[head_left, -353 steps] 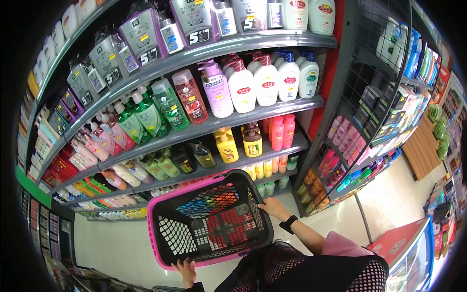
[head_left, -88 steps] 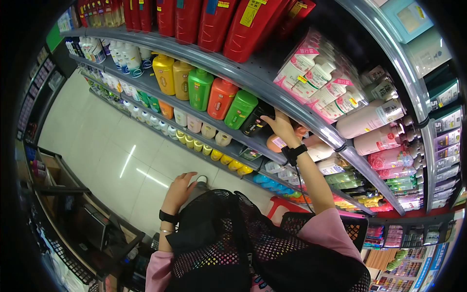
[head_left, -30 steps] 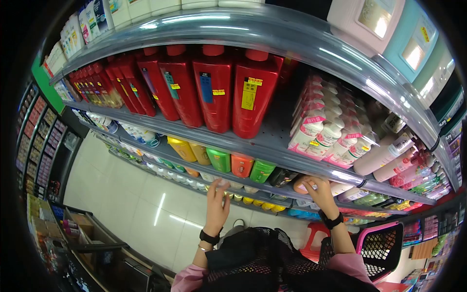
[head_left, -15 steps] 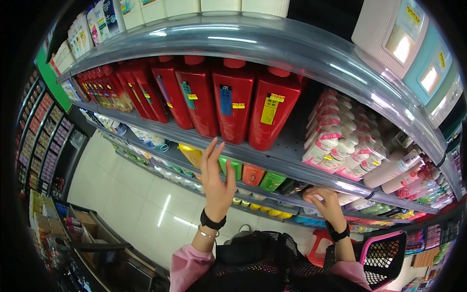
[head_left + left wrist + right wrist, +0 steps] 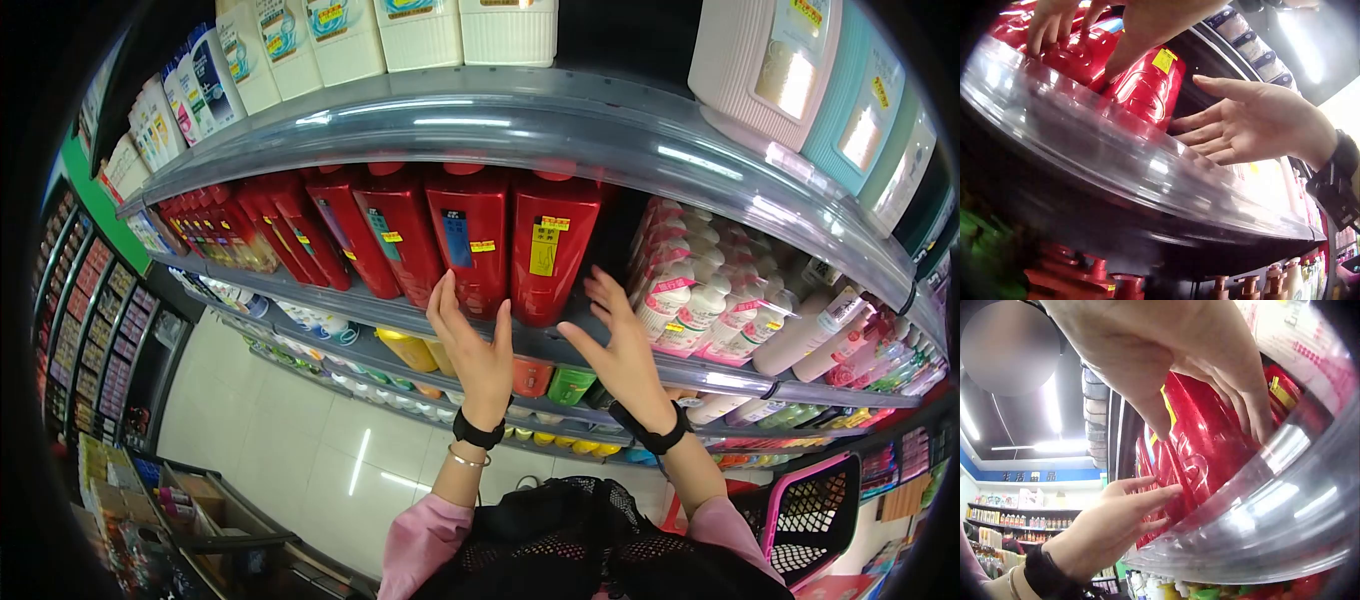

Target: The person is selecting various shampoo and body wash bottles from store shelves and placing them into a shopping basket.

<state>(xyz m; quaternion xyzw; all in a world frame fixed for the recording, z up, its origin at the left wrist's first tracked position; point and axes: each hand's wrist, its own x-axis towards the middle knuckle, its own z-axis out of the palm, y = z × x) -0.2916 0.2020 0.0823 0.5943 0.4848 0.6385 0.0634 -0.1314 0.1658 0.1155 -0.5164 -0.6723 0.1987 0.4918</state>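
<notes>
SHOP AISLE: A shopper raises both hands to a row of red bottles (image 5: 330,225) on a shelf (image 5: 390,312), palms turned toward each other. The left hand (image 5: 472,345) is wide open with fingers straight. Its fingertips are up against the fronts of the bottles, though whether they touch cannot be told. The right hand (image 5: 622,350) is open too, fingers spread and straight, and has hold of nothing. The red bottle (image 5: 552,240) at the end of the row, marked by a yellow tag, stands just above and ahead of the two hands and between them. It is upright, its long axis running straight up from the shelf, and its free flank faces the right palm. The right hand looks the nearer to it, while the left hand covers the side where the rest of the row stands close. Pink-and-white bottles (image 5: 700,300) stand just beyond the right hand, and a pink-rimmed basket (image 5: 810,505) sits well below it, down by the elbow
</notes>
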